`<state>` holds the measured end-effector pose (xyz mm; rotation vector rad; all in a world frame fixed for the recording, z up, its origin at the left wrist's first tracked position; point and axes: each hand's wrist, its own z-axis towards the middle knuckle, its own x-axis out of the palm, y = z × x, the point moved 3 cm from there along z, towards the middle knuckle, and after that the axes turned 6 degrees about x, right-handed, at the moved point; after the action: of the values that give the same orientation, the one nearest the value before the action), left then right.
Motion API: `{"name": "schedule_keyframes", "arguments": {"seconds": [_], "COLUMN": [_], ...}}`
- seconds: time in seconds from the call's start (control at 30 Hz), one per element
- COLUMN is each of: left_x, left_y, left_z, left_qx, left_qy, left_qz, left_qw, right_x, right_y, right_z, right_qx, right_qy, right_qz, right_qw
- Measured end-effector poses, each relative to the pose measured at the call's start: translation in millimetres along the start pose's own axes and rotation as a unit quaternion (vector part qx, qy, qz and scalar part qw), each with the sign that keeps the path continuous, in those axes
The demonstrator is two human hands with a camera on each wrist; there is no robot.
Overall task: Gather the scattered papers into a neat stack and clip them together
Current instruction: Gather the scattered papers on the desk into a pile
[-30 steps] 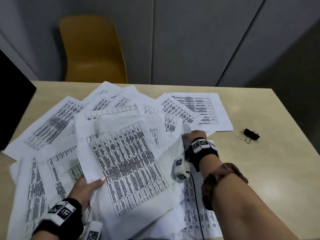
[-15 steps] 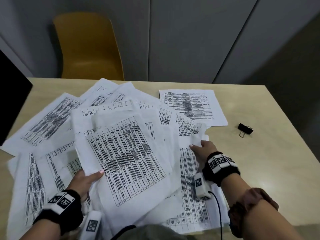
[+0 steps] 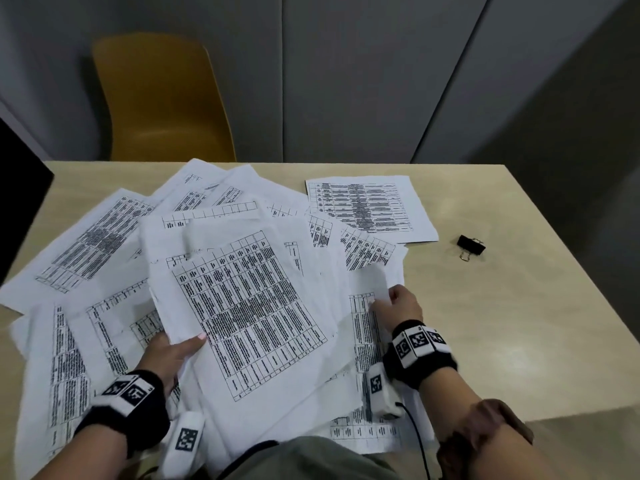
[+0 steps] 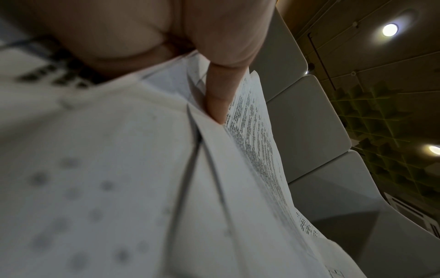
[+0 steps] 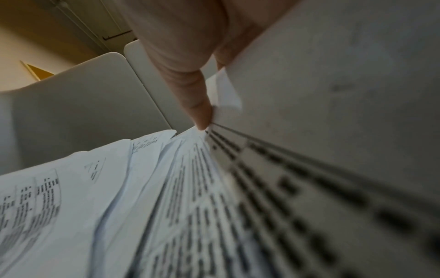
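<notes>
Several printed sheets lie fanned over the beige table [image 3: 519, 306]. A gathered bunch of papers [image 3: 249, 306] sits tilted in the middle. My left hand [image 3: 173, 355] grips its lower left edge, thumb on top; in the left wrist view the thumb [image 4: 219, 90] presses between sheets. My right hand [image 3: 398, 306] pinches the corner of a sheet [image 3: 374, 282] at the pile's right side; the right wrist view shows the thumb [image 5: 197, 105] against that lifted corner [image 5: 226, 94]. One sheet [image 3: 370, 206] lies apart at the back right. A black binder clip [image 3: 470, 245] lies right of it, untouched.
A yellow chair [image 3: 162, 102] stands behind the table's far edge. A black monitor edge [image 3: 17, 202] is at the far left. Grey wall panels close the back. Bare tabletop stretches to the right of the papers.
My right hand drew back toward me from the far right sheets, then lifted a sheet's corner at the pile's right side. The left hand kept its hold.
</notes>
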<state>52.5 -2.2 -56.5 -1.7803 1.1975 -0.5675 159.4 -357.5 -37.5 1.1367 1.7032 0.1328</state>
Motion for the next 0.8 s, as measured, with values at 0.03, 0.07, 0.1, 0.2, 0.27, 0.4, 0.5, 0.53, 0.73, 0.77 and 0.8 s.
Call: {"name": "schedule_keyframes", "arguments": {"seconds": [0.03, 0.07, 0.1, 0.2, 0.27, 0.4, 0.5, 0.53, 0.73, 0.77, 0.8], "left_x": [0, 0, 0, 0, -1, -1, 0, 0, -2, -2, -2], "left_y": [0, 0, 0, 2, 3, 5, 4, 4, 8, 9, 10], "left_z": [0, 1, 1, 4, 5, 7, 6, 6, 10, 12, 13], "left_qx": [0.003, 0.003, 0.003, 0.008, 0.010, 0.012, 0.014, 0.014, 0.013, 0.011, 0.008], "left_qy": [-0.001, -0.001, -0.001, 0.001, 0.002, 0.009, 0.009, 0.007, 0.005, 0.005, 0.005], "left_qz": [-0.002, -0.005, -0.007, -0.006, -0.001, 0.002, -0.003, -0.004, -0.007, -0.007, -0.008], "left_qw": [1.000, 1.000, 1.000, 1.000, 1.000, 1.000, 1.000, 1.000, 1.000, 1.000, 1.000], "right_x": [1, 0, 1, -1, -7, -11, -8, -6, 7, 6, 4], "right_y": [-3, -7, -11, -14, -10, 0, 2, 1, -18, -20, -22], "right_z": [-3, -6, -6, -8, -7, -8, -10, -10, -17, -19, -18], "right_qx": [0.009, 0.017, 0.027, 0.040, 0.045, 0.069, 0.054, 0.051, 0.021, 0.008, -0.005], "right_qy": [0.009, 0.021, 0.034, 0.030, -0.013, -0.005, 0.017, 0.018, 0.093, 0.093, 0.089], "right_qz": [0.017, 0.036, 0.055, 0.044, -0.031, -0.014, 0.037, 0.043, 0.086, 0.078, 0.065], "right_qw": [1.000, 0.999, 0.998, 0.998, 0.998, 0.998, 0.998, 0.998, 0.992, 0.993, 0.994]}}
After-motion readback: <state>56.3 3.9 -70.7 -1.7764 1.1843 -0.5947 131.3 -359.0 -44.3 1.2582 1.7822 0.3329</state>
